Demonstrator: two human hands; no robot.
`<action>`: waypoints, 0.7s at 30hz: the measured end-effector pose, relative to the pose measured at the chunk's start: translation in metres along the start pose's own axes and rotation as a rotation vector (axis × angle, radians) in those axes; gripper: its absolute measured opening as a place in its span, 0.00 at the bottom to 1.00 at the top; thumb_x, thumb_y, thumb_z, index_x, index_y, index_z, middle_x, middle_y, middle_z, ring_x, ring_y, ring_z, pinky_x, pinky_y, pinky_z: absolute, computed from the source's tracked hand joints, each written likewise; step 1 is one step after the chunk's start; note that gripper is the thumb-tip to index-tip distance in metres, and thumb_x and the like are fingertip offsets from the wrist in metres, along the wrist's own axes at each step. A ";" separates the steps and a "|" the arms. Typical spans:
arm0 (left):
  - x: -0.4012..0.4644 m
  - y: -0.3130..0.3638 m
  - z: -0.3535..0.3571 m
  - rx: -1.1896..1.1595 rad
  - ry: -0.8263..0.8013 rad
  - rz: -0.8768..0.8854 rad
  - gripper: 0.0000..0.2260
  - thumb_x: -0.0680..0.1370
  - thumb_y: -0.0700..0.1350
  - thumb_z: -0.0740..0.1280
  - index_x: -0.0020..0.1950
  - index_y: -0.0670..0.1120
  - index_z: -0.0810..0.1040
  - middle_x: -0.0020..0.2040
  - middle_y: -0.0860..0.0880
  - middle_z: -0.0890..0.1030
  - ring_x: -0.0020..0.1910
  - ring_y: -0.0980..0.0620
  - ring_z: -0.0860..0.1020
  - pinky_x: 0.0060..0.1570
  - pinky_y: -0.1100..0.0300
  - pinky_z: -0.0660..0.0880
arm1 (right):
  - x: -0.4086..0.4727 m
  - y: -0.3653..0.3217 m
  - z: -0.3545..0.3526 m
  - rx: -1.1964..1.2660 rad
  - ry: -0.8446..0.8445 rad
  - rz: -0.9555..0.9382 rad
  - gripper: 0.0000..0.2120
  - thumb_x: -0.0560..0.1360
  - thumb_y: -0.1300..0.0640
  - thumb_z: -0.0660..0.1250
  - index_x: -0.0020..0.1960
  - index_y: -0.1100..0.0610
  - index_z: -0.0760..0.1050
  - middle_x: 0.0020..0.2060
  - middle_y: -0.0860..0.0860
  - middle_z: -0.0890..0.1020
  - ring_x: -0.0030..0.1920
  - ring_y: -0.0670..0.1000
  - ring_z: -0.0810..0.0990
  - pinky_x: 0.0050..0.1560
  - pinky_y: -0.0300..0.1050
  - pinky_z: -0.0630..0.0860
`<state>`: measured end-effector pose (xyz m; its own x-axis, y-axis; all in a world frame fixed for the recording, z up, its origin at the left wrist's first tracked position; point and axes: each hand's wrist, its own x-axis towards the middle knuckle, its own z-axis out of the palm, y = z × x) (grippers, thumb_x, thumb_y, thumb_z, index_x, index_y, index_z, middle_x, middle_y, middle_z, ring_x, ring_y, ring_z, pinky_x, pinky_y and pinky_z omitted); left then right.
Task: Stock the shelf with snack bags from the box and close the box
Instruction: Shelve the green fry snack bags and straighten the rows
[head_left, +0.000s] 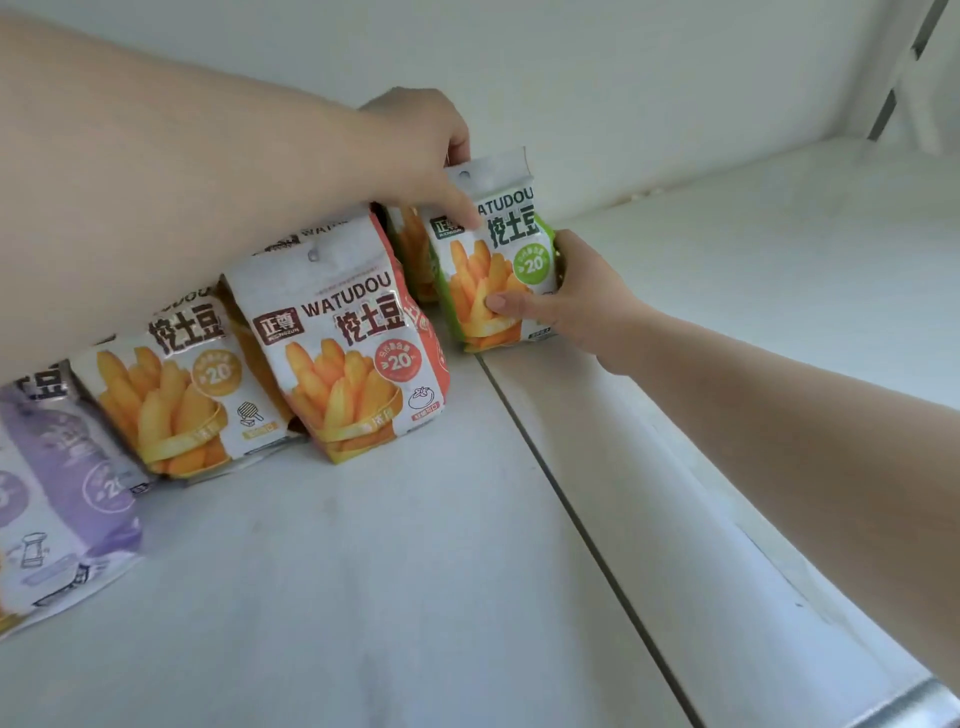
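A green-edged snack bag (493, 249) stands upright near the back of the white shelf (363, 571). My left hand (415, 150) grips its top edge, thumb on the front and fingers behind. My right hand (566, 296) holds its lower right side, thumb pressed on the front. To its left stand a red-edged bag (353, 353), a yellow-marked bag (176, 395) and a purple bag (57, 499) in a row. Another bag (410, 249) shows partly behind the green one. The box is out of view.
A dark seam (571, 509) splits the shelf board from a second board (779, 270) on the right. The white back wall (623, 78) rises just behind the bags. A slotted upright (898, 67) stands at the far right corner.
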<state>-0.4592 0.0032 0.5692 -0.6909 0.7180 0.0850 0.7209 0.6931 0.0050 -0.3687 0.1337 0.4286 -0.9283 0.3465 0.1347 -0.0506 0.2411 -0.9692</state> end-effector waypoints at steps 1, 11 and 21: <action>0.004 -0.003 -0.001 0.016 -0.015 -0.011 0.25 0.66 0.56 0.76 0.56 0.44 0.78 0.50 0.47 0.79 0.45 0.47 0.75 0.37 0.58 0.68 | 0.006 0.001 0.004 0.007 -0.002 0.001 0.31 0.64 0.58 0.82 0.63 0.57 0.71 0.53 0.49 0.83 0.53 0.47 0.82 0.56 0.48 0.80; 0.024 -0.032 0.002 0.052 -0.007 -0.075 0.36 0.64 0.60 0.76 0.68 0.47 0.70 0.66 0.46 0.73 0.61 0.45 0.72 0.55 0.53 0.70 | 0.037 0.005 0.023 -0.014 -0.099 0.006 0.36 0.55 0.42 0.82 0.59 0.49 0.72 0.53 0.46 0.83 0.55 0.50 0.82 0.59 0.55 0.79; 0.029 -0.043 0.017 0.076 -0.203 -0.072 0.42 0.70 0.64 0.67 0.74 0.41 0.59 0.71 0.42 0.67 0.61 0.44 0.71 0.57 0.55 0.68 | 0.048 -0.012 0.019 0.259 -0.197 0.123 0.55 0.64 0.32 0.72 0.80 0.44 0.44 0.78 0.46 0.61 0.76 0.49 0.61 0.75 0.49 0.57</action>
<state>-0.5113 -0.0043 0.5542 -0.7427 0.6597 -0.1150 0.6686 0.7401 -0.0723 -0.4200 0.1306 0.4426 -0.9853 0.1706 -0.0039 -0.0026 -0.0380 -0.9993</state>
